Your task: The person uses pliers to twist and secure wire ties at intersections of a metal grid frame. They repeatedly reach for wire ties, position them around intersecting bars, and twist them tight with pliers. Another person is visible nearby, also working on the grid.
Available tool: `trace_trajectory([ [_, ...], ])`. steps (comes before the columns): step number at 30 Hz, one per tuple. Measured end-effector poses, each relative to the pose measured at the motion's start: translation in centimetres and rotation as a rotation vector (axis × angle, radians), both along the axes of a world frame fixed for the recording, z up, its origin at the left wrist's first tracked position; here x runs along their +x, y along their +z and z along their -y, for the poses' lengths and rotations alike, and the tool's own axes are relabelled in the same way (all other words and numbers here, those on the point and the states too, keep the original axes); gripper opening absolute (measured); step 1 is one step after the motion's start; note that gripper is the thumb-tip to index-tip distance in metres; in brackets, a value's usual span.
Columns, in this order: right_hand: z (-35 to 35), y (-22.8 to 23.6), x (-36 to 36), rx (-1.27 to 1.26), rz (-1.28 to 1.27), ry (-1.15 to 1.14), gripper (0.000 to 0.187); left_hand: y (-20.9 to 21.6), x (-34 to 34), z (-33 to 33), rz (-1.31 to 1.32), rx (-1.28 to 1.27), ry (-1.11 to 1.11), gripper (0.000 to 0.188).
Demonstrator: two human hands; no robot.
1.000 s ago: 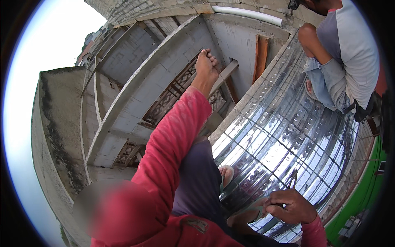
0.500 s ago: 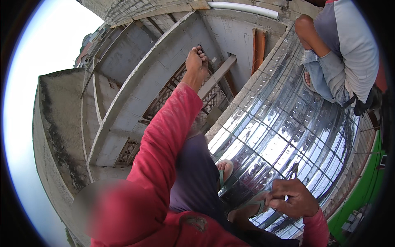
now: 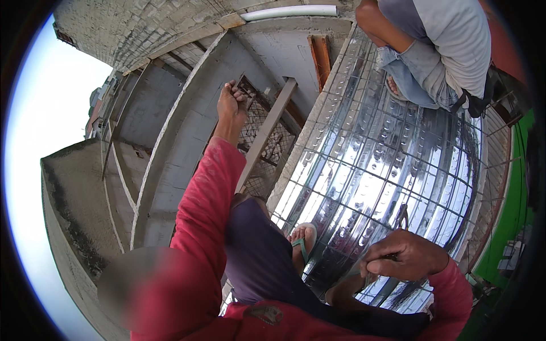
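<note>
My left hand point(image 3: 232, 108) is raised out over the drop beside the deck, arm stretched forward. Its fingers are curled closed, and anything in them is too small to make out. Low on the right, my right hand point(image 3: 406, 256) is closed around a pair of dark pincers point(image 3: 402, 217), whose narrow end sticks up past the knuckles. Beneath that hand lies a grid of thin steel mesh point(image 3: 352, 207) over shiny ribbed metal decking point(image 3: 378, 170). My sandalled foot point(image 3: 302, 236) rests on the mesh.
A person point(image 3: 449, 51) crouches on the decking at the upper right. To the left the deck ends at a drop, with grey block walls point(image 3: 170, 148) and a wooden beam point(image 3: 270, 128) below. A white pipe point(image 3: 290, 12) lies along the far wall. Green sheeting point(image 3: 500, 227) borders the right side.
The whole view has shifted, so the deck and the crouching person appear further left and higher. My left hand stays raised and closed; my right hand still grips the pincers.
</note>
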State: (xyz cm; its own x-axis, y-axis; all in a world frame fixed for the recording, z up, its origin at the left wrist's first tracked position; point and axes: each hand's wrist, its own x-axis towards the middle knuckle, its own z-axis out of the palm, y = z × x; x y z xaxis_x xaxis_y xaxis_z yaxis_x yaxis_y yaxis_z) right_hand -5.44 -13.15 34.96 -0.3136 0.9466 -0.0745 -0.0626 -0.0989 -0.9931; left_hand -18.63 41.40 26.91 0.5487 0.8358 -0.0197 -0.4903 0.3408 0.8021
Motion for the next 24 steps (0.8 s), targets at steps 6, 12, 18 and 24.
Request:
trace_trajectory([
  [6, 2.4, -4.5, 11.6, 0.014, 1.288, -1.158, 0.029, 2.9, 4.6, 3.7, -0.073, -0.007, 0.057, 0.020],
  [12, 0.6, -9.2, -2.0, 0.111, 0.286, 0.007, 0.030, -4.4, -3.0, -11.9, -0.059, -0.011, -0.050, 0.018],
  [18, 1.1, -0.9, 9.5, 0.203, 0.407, -0.968, 0.033, -2.2, -1.0, -5.8, -0.226, -0.043, 0.104, 0.020],
  [24, 1.5, -12.0, 9.3, -0.188, 0.939, -0.480, 0.025, 0.6, 1.7, -6.2, -0.095, 0.132, -0.036, 0.029],
])
